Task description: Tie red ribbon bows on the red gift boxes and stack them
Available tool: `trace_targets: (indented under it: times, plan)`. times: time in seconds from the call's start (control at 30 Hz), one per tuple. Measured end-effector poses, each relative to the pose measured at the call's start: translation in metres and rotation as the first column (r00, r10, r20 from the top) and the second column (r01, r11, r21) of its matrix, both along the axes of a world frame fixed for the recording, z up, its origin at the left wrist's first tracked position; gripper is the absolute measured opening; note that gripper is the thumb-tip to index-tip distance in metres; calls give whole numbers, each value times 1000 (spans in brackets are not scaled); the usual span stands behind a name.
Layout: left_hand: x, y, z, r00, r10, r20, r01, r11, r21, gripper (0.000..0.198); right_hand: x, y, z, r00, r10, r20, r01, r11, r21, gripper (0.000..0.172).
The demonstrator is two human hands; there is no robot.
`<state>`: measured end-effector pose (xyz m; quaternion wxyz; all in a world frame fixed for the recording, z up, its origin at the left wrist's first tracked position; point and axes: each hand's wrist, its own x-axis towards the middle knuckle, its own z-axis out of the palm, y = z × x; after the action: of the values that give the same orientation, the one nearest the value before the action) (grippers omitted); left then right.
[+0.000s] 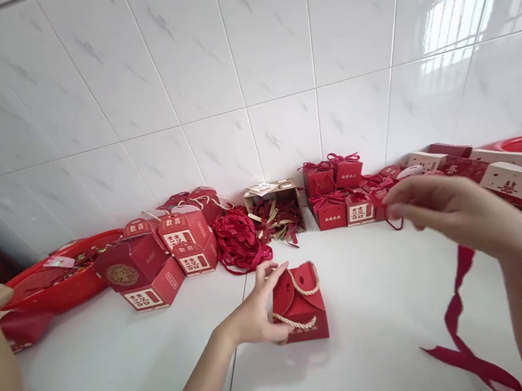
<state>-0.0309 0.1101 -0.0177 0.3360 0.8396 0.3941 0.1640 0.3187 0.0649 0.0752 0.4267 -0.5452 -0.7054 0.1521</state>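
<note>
Ribbon & red box
L hand grips box side to steady it; R hand, right of box, pinches ribbon end, lifting it clear.

Open white floor up front; boxes crowding the back wall.

Left hand grips the left side of a small red box with rope handles, standing on the white floor. Right hand, raised to the right, pinches a dark red ribbon trailing down to the floor. Far along the wall: red boxes, ribbon pile, red basin.
</note>
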Motion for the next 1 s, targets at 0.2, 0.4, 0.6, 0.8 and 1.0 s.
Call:
trace_targets:
  times: [0.2, 0.4, 0.6, 0.8, 1.0]
  plan:
    - [26, 21, 53, 969, -151, -198, 125, 983, -137, 87, -25, 0, 6, 910, 254, 329, -156, 942, -297, 16]
    - [54, 27, 91, 893, -120, -434, 123, 992, -22, 42, -29, 0, 4, 878, 347, 330, -227, 908, -352, 15]
    - [52, 30, 82, 891, -188, -414, 201, 980, -13, 9, -31, 6, -1, 820, 507, 266, -368, 823, -433, 16]
    - [48, 36, 81, 951, -18, -308, 66, 987, 148, 13, -40, 10, -3, 746, 649, 151, -516, 706, -484, 16]
    - [32, -6, 96, 888, 314, -337, -145, 886, 441, 25, -49, 15, -8, 760, 632, 152, -485, 707, -514, 16]
